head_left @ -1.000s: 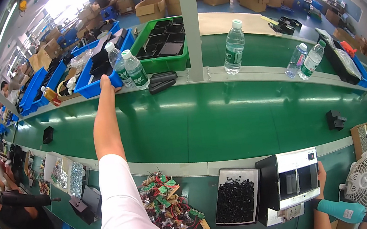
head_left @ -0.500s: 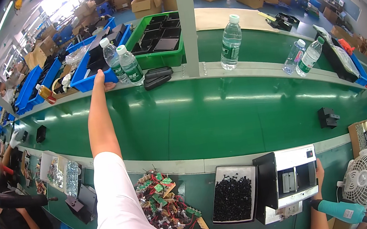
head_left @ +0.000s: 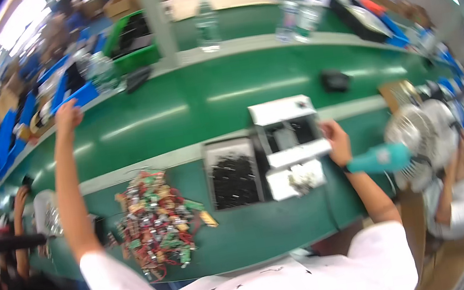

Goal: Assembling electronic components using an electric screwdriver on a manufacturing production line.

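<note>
1. At the far ledge [head_left: 253, 44], a person's left hand [head_left: 69, 115] meets a blue bin [head_left: 83, 95]; blur hides whether it pinches or spreads.
2. On the near bench [head_left: 282, 227], the right hand [head_left: 335, 140] touches a white-and-black device [head_left: 281, 112] beside a tray [head_left: 228, 144] of black parts [head_left: 234, 179]; its grip cannot be told.

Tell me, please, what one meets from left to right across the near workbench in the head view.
Pile of wired circuit boards, tray of small black pieces, boxy white device, right hand, teal handheld tool, white fan.
</note>
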Demonstrator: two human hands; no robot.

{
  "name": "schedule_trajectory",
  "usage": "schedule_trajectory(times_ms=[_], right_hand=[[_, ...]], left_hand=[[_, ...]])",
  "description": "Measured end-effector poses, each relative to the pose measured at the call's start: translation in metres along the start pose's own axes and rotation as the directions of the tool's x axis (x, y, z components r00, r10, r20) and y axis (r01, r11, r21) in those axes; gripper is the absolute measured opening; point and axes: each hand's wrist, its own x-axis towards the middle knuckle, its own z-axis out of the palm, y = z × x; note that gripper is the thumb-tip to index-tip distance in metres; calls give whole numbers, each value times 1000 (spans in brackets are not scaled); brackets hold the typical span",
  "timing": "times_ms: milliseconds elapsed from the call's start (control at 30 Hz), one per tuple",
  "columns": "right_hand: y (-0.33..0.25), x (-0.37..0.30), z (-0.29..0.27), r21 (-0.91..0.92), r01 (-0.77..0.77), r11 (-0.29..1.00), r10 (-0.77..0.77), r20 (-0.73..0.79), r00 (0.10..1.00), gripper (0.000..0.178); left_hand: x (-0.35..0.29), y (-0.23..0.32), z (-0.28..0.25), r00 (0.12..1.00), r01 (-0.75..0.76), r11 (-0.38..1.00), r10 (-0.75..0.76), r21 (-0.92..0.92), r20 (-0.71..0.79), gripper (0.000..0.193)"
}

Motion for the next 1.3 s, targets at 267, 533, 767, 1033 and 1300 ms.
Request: schedule_trajectory(times_ms=[267, 533, 767, 1033, 1300], right_hand=[[32, 108, -48, -691, 245, 680, -501, -194, 843, 78], [40, 148, -47, -44, 390, 920, -387, 62, 920, 66], [-143, 60, -76, 572, 210, 793, -450, 318, 834, 49], [-189, -9, -57, 686, -383, 619, -400, 695, 598, 39], [-183, -6, -48, 765, 54, 642, -485, 351, 801, 46]], left_hand=[[-289, 94, 35, 821, -285, 931, 361, -230, 443, 18], [-404, 102, 93, 356, -430, 793, 589, -432, 726, 21], [-342, 176, 174, 391, -880, 411, 912, -240, 128, 60], [-339, 183, 208, 426, -568, 564, 825, -599, 373, 24], [-351, 184, 213, 582, -451, 390, 811, -803, 68, 10]])
